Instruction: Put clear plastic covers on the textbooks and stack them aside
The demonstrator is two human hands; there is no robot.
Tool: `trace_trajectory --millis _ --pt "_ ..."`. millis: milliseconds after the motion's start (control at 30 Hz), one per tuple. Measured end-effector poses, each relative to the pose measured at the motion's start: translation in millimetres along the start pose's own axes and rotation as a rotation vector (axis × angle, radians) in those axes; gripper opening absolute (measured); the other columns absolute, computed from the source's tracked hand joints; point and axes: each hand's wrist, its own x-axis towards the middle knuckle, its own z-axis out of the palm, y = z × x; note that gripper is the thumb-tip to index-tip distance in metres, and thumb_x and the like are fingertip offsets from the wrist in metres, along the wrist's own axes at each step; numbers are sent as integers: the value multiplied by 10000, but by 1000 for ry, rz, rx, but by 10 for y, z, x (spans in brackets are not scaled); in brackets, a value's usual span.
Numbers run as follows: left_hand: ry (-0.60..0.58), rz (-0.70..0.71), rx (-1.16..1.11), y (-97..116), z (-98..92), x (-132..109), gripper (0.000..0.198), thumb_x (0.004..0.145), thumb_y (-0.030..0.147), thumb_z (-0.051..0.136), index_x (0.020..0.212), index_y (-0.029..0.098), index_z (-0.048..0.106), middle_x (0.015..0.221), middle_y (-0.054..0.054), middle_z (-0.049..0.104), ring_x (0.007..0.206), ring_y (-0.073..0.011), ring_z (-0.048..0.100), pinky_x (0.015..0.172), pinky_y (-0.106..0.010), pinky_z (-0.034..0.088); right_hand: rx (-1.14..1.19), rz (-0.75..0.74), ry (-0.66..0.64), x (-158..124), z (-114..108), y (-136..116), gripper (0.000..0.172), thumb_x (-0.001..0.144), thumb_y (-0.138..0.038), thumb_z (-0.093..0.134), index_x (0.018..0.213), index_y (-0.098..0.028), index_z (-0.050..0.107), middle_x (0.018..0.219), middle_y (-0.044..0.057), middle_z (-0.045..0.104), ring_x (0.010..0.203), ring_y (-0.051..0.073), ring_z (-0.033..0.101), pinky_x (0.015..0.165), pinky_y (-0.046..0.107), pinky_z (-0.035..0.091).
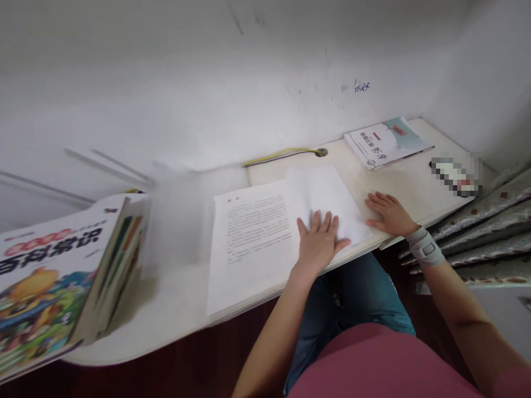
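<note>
A blank white sheet of paper (321, 190) lies at the middle of the desk. My left hand (318, 242) rests flat on it with the fingers spread. Just left of the sheet is a printed page (253, 237) with lines of text, and the blank sheet meets its right side. My right hand (389, 214), with a grey band (425, 246) at the wrist, lies on the desk by the sheet's right edge. Its fingers are stretched out and hold nothing.
A stack of books (53, 276) stands at the left, beside a clear plastic sleeve (178, 226). Toward the back right lies a booklet (385, 142). A blurred-out phone-like object (456, 176) sits near the right end. Yellow cable (282, 153) runs along the wall into a hole; patterned curtain (489, 221) hangs at right.
</note>
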Motion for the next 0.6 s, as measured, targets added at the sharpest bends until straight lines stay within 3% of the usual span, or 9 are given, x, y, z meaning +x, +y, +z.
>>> trace_trajectory --millis 233,600 --pt "53 46 -19 -13 25 -10 694 897 635 236 1460 234 303 1522 -89 297 1405 -372 211 1048 -736 74 -11 9 15 -9 4 -19 660 858 -603 461 1346 -160 492 1447 120 434 1348 287 367 1074 457 304" --pt "7 43 -50 -21 -22 79 684 893 630 293 1455 239 313 1523 -76 286 1400 -371 228 1044 -748 55 -21 7 -8 -2 16 -8 685 844 -603 485 1374 -170 461 1464 114 409 1359 288 348 1078 461 297"
